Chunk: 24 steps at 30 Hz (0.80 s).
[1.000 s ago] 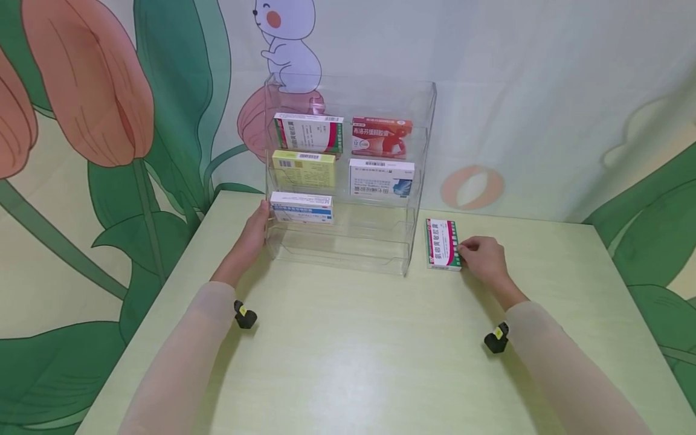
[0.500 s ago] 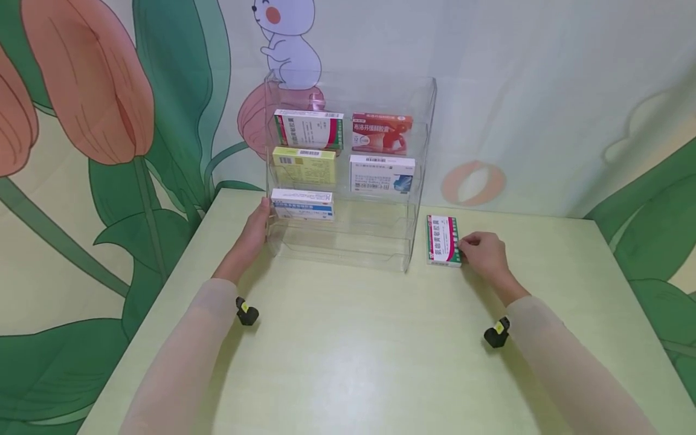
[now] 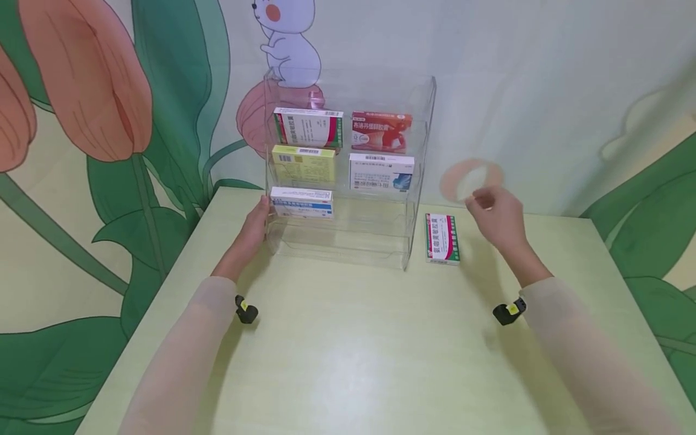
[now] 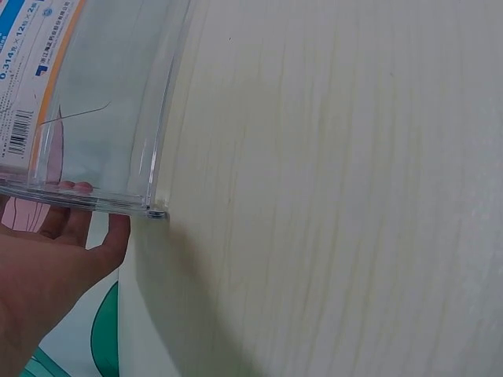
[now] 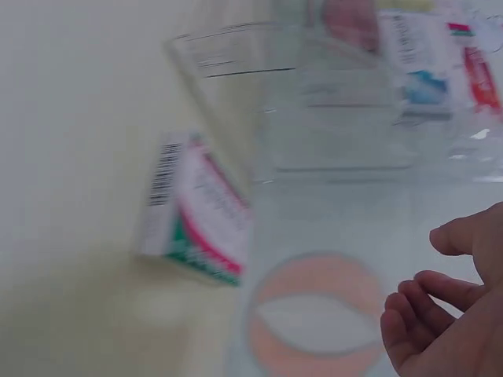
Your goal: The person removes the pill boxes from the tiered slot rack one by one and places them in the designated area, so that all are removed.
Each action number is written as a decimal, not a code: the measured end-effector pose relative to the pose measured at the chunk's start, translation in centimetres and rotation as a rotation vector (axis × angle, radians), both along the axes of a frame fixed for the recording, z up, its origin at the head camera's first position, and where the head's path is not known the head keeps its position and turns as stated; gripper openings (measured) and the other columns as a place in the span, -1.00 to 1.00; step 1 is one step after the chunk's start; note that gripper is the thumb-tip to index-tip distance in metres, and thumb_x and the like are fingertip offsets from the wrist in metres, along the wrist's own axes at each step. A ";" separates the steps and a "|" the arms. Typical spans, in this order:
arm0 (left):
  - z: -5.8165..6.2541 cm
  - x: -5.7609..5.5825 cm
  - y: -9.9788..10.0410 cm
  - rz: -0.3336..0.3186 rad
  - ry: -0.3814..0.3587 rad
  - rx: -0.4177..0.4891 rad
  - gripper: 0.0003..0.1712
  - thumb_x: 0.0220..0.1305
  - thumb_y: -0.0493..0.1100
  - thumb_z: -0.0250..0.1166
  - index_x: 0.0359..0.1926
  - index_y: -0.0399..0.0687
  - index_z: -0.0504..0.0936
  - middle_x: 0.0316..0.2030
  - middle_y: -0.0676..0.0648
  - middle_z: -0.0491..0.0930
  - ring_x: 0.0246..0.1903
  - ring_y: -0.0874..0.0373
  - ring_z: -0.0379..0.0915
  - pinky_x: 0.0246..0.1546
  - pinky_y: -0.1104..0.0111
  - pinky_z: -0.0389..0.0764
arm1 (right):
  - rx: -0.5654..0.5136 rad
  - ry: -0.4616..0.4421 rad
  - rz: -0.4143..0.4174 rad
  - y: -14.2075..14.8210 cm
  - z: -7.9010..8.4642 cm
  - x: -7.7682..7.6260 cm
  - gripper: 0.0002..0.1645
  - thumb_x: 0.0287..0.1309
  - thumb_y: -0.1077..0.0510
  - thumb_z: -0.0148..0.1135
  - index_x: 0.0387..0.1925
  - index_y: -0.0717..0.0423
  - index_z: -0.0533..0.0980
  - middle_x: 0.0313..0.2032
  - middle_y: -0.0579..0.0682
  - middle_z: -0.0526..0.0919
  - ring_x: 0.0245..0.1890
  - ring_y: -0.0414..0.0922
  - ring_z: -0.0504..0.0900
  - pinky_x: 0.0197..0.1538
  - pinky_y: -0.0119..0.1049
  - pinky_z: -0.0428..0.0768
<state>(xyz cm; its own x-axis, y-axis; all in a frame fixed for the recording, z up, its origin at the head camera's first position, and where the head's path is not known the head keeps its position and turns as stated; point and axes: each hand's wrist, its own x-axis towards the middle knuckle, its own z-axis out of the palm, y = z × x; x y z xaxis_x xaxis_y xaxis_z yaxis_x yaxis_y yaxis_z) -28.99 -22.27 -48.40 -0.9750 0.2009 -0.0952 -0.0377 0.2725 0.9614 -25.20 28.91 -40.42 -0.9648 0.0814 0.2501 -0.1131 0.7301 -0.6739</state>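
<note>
A clear plastic display rack (image 3: 375, 241) stands upright on the table, with medicine boxes on its tiers. My left hand (image 3: 252, 226) holds the rack by its left side, low down; in the left wrist view its fingertips (image 4: 75, 186) show at the clear side panel. Right of the rack, a white, green and magenta medicine box (image 3: 442, 238) lies flat on the table. My right hand (image 3: 499, 220) is raised up and right of this box, apart from it. In the right wrist view its thumb stands away from loosely bent fingers, and nothing is between them.
The rack's upper tier bears a matching white-green box (image 3: 310, 128) and a red box (image 3: 382, 132). Below are a yellow box (image 3: 304, 164) and a white-blue box (image 3: 380, 173), then another white-blue box (image 3: 302, 203) lower left. A printed backdrop (image 3: 544, 109) hangs behind the table (image 3: 337, 338).
My right hand has let go of the medicine box lying on the table and lifted up and to the right. The box stays in place. My left hand keeps its place at the rack.
</note>
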 end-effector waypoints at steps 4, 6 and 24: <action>-0.3 0.0 0.0 -0.007 0.020 0.021 -0.14 0.56 0.51 -0.50 0.72 0.40 -0.01 0.65 -0.14 0.04 0.65 -0.23 -0.19 0.46 -0.44 -0.10 | -0.021 0.154 0.005 -2.1 3.7 0.3 -0.54 0.50 0.04 0.28 0.18 0.32 0.58 0.06 0.26 0.66 0.07 0.17 0.62 0.15 0.09 0.59; -0.4 0.0 0.0 -0.009 0.017 0.016 -0.13 0.54 0.54 -0.50 0.71 0.42 -0.02 0.65 -0.13 0.04 0.65 -0.23 -0.18 0.46 -0.44 -0.10 | -0.025 0.229 0.027 -3.5 5.2 0.4 -0.58 0.47 0.07 0.32 0.16 0.28 0.61 0.05 0.20 0.67 0.07 0.11 0.63 0.16 -0.03 0.59; 2.3 1.2 0.7 -0.008 -0.015 0.010 -0.25 0.70 0.28 -0.53 0.74 0.21 -0.10 0.67 -0.22 -0.06 0.65 -0.28 -0.26 0.49 -0.41 -0.19 | 0.282 0.269 0.503 -18.4 4.9 -1.0 -0.33 0.30 0.05 0.53 0.35 0.17 0.57 0.27 0.08 0.59 0.33 0.03 0.48 0.36 -0.09 0.52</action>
